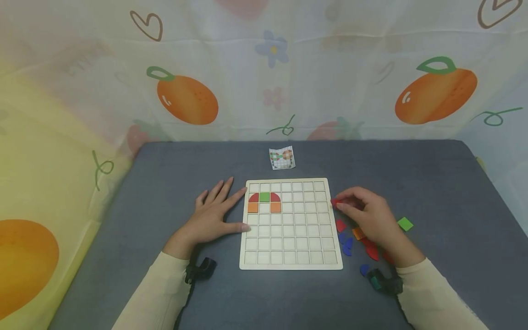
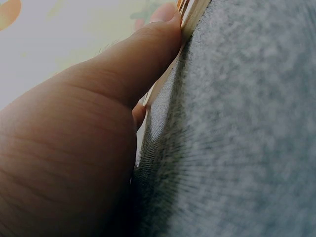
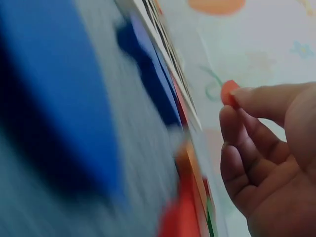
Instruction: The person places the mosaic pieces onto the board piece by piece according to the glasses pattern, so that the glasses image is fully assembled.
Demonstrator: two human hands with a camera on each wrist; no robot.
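Observation:
A pale wooden grid board [image 1: 290, 266] lies on the grey table. In its upper left cells sit two red quarter-round pieces [image 1: 275, 197], a green square [image 1: 264, 197] between them, and two orange squares [image 1: 253, 207] below. My left hand [image 1: 210, 215] is spread beside the board, its index fingertip and thumb [image 2: 153, 42] touching the left edge. Between thumb and fingers, my right hand [image 1: 369, 215] pinches a small red piece [image 3: 229, 93] close by the board's right edge, raised over the table.
Right of the board lie loose blue pieces [image 1: 347, 245], red pieces [image 1: 371, 251], an orange piece [image 1: 358, 233] and a green square [image 1: 405, 224], partly under the right hand and wrist. A small printed pattern card [image 1: 282, 158] lies behind the board. A fruit-patterned cloth [image 1: 330, 91] hangs at the back.

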